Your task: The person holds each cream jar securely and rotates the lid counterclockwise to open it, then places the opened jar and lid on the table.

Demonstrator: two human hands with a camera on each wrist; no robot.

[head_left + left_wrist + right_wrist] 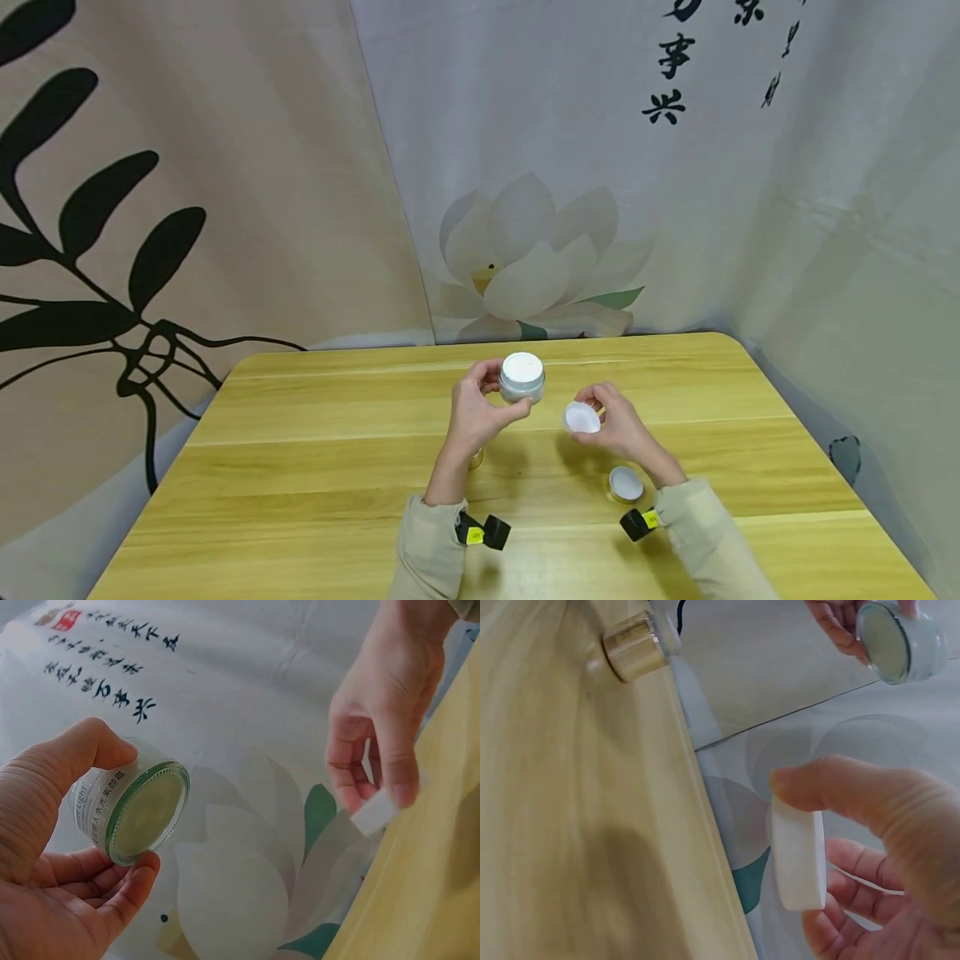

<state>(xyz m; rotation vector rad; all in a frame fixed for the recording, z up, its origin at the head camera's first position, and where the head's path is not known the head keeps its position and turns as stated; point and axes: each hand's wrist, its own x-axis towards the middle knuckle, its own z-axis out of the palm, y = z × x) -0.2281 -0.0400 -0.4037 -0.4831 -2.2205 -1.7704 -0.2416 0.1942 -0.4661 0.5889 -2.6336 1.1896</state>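
My left hand [476, 412] grips a small glass cream jar [522, 379] by its side, raised over the table. White shows across the jar's top, and its clear greenish base and printed label face the left wrist camera. My right hand [617, 427] pinches a white round cap [582, 417] between thumb and fingers. In the right wrist view that white cap [798, 855] is seen edge-on, apart from the jar [901, 641]. Below the right wrist, a gold lid with a white inside [626, 484] lies on the table.
A wooden table [315, 483] stretches beneath both hands. Another gold piece [477, 458] is mostly hidden behind the left wrist. A gold cylinder [634, 649] stands on the table in the right wrist view. Printed curtains [555, 167] hang beyond the table's far edge.
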